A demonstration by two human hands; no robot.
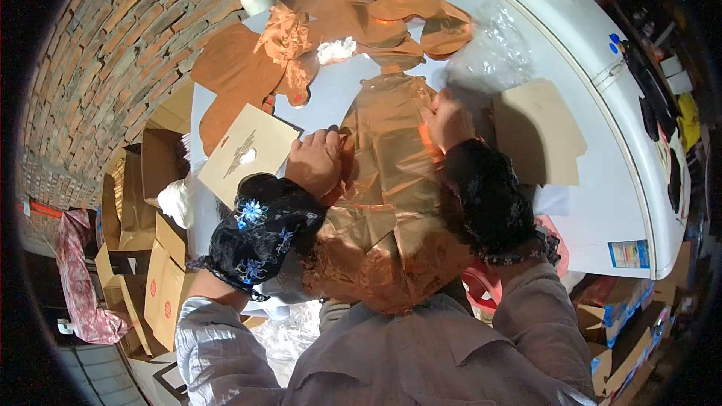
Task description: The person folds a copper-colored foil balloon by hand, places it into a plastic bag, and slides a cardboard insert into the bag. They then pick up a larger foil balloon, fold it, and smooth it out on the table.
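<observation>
A shiny copper-coloured foil balloon, flat and creased, stretches from the table down over my lap. My left hand has its fingers curled on the balloon's left edge. On the opposite edge, higher up, my right hand grips the foil with closed fingers. Just left of my left hand lies a cream card with dark print and a small white patch. A plain tan card rests to the right of my right hand, partly in shadow.
More flat copper foil pieces spread across the far side of the white table. A small white crumpled item sits among them. Clear plastic bags lie at the back right. Open cardboard boxes stand left, near a brick wall.
</observation>
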